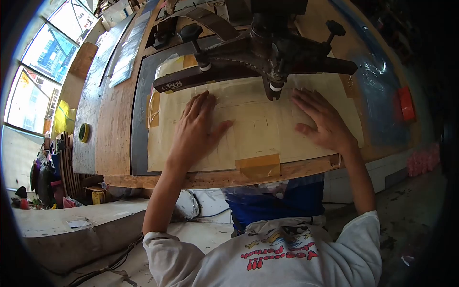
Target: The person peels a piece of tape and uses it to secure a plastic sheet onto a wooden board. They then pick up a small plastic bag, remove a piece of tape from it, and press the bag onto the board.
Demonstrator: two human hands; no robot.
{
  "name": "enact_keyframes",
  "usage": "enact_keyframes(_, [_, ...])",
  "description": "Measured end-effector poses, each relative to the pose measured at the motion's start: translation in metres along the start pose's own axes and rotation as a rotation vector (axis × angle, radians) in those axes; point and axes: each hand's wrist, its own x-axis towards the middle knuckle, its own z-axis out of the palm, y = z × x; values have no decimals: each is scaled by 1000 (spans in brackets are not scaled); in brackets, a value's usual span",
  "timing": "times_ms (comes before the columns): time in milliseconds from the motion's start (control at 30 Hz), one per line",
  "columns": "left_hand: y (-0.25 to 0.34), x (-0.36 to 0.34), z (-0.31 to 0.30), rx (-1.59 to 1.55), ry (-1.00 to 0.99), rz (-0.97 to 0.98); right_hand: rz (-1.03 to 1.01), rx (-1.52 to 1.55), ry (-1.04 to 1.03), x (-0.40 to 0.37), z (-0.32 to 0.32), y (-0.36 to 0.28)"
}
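A pale yellow sheet (248,126) with faint line marks lies on the workbench, with brown tape (258,166) across its front edge. My left hand (198,122) rests on the left part of the sheet, palm down, its fingers reaching forward and the thumb out to the side. On the right part, my right hand (322,117) is spread, fingers pointing forward and inward. Neither hand holds anything. Just beyond my fingertips a dark metal clamp frame (267,60) with knobbed screws stretches across the sheet, hiding part of its far side.
A roll of tape (84,132) sits on the wooden board (114,124) at left. Toward the right edge is a red tape roll (407,104) beside blue plastic film (377,91). The bench's wooden front edge (215,180) runs just before my body. Windows (48,52) are at far left.
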Motion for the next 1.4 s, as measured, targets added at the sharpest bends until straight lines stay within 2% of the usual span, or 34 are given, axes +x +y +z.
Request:
enact_keyframes(100, [0,2,-2,-62,-50,-44,20,-24,13,3,5,-1])
enact_keyframes(200, [-10,1,6,85,18,108,20,-33,37,6,7,2])
enact_keyframes(333, [-7,-3,5,148,28,123,36,3,21,2,6,6])
enact_keyframes(467, [-4,0,4,144,76,102,-26,-56,-8,2,1,3])
enact_keyframes(600, [-3,1,3,46,59,48,1,-85,22,3,8,4])
enact_keyframes(867, [-4,-2,0,46,58,69,-19,-40,-43,-2,1,8])
enact_keyframes(1400, [-2,-3,1,128,68,89,-21,-49,17,1,1,7])
